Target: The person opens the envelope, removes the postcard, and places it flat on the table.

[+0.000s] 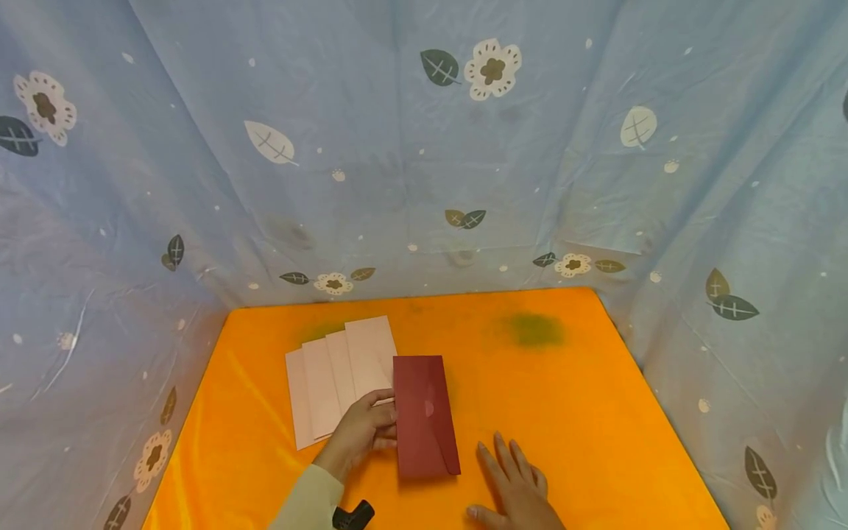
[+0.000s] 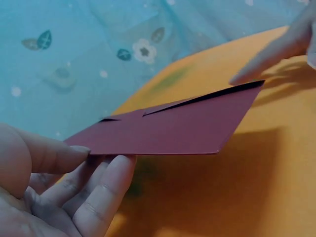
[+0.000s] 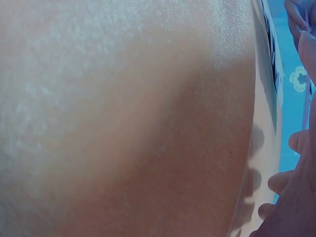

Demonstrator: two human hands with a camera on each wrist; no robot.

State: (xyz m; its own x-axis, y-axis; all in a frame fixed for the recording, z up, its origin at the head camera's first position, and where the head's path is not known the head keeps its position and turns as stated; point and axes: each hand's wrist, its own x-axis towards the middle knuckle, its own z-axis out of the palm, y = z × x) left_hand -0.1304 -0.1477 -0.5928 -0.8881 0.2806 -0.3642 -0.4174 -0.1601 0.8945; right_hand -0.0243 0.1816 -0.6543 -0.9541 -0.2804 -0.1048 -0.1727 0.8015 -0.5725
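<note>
A dark red envelope (image 1: 424, 423) is held by its left edge in my left hand (image 1: 361, 430), thumb on top and fingers underneath. In the left wrist view the envelope (image 2: 163, 128) is raised over the orange cloth, casting a shadow, and its flap edge stands slightly lifted. To the right of it, my right hand (image 1: 517, 486) has its fingers spread and holds nothing. Several pale pink envelopes (image 1: 367, 353) lie fanned out on the cloth, partly behind the left hand and the red envelope. Blurred skin fills most of the right wrist view.
An orange cloth (image 1: 563, 412) covers the table. Blue curtains (image 1: 397, 147) with flower and leaf prints enclose the back and both sides. A black strap piece (image 1: 353, 515) shows at the left sleeve (image 1: 308, 500).
</note>
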